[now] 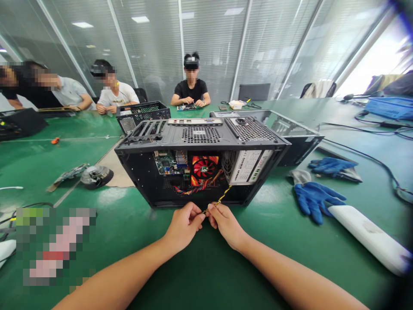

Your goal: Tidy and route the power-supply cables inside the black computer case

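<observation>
A black computer case lies in front of me with its open side facing me. Inside are a red fan, a green circuit board, a silver power supply and a bundle of coloured wires. A twisted yellow and black cable runs from below the power supply toward me. My left hand pinches its end part, and my right hand pinches it just to the right. Both hands are close together at the case's near edge.
Blue gloves and a white elongated object lie at the right. Another case stands behind mine. At the left are a round metal part and cables. Several people sit across the green table.
</observation>
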`<control>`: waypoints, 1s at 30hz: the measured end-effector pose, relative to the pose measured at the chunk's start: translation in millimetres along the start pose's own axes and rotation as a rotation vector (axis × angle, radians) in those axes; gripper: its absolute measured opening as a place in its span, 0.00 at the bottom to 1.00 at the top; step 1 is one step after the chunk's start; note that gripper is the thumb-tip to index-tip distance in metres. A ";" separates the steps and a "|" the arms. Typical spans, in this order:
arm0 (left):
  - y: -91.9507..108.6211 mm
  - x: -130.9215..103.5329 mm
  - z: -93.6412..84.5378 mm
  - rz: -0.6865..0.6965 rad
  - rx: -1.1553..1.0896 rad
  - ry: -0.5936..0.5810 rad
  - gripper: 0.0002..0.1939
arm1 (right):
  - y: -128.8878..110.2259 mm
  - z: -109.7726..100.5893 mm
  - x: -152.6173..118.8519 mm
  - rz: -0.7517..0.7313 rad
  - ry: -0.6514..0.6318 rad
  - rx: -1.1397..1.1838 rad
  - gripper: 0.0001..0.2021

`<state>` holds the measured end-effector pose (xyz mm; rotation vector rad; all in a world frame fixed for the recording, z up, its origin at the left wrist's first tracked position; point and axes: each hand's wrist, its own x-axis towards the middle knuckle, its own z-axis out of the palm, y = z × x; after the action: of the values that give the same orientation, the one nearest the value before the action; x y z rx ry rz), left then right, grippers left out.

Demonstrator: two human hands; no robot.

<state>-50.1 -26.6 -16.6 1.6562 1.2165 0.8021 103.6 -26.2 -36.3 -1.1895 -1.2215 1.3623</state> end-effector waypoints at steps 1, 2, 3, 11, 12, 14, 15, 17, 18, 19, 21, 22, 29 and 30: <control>0.6 0.0 -0.1 0.000 0.001 -0.002 0.09 | -0.5 0.1 -0.1 -0.001 -0.002 0.002 0.19; 1.5 0.0 -0.3 -0.006 0.004 -0.015 0.10 | -1.0 0.2 -0.2 -0.001 -0.004 0.005 0.19; 2.7 -0.2 -0.6 -0.015 0.011 -0.031 0.11 | -1.4 0.3 -0.3 0.001 -0.006 0.006 0.19; 2.3 -0.8 -0.7 0.007 0.041 -0.008 0.10 | -1.7 0.7 -0.8 -0.004 -0.001 0.017 0.20; 1.2 -0.7 -0.3 0.007 0.035 -0.005 0.10 | -1.7 0.6 -0.8 -0.006 -0.002 0.016 0.20; 0.4 -1.0 0.4 0.004 0.027 -0.006 0.10 | -1.7 0.4 -0.8 -0.010 -0.002 0.008 0.20; 0.7 -1.3 0.5 0.004 0.028 -0.008 0.10 | -1.7 0.3 -0.8 -0.011 -0.001 0.001 0.20; 2.7 -2.3 0.4 0.007 0.039 -0.018 0.11 | -1.7 0.3 -0.7 -0.011 -0.005 -0.015 0.20; 3.9 -2.9 0.2 0.010 0.046 -0.025 0.12 | -1.7 0.2 -0.6 -0.010 -0.007 -0.024 0.20; 4.9 -3.3 0.1 0.009 0.050 -0.036 0.13 | -1.9 0.3 -0.6 -0.008 -0.010 -0.032 0.20; 6.2 -3.6 0.1 -0.006 0.039 -0.063 0.14 | -2.6 0.3 -0.7 -0.007 -0.014 -0.052 0.20; 6.2 -3.4 0.2 -0.022 0.021 -0.082 0.14 | -3.3 0.2 -0.8 -0.009 -0.016 -0.062 0.20; 2.9 0.4 1.4 -0.127 -0.137 -0.169 0.14 | -7.1 0.0 -2.4 -0.017 -0.019 -0.085 0.19; 2.9 0.2 1.3 -0.113 -0.129 -0.157 0.13 | -6.8 -0.1 -2.3 -0.017 -0.020 -0.084 0.19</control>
<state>-47.9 -27.1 -14.4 1.5031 1.1146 0.6545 104.1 -27.9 -29.3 -1.2239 -1.3111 1.3240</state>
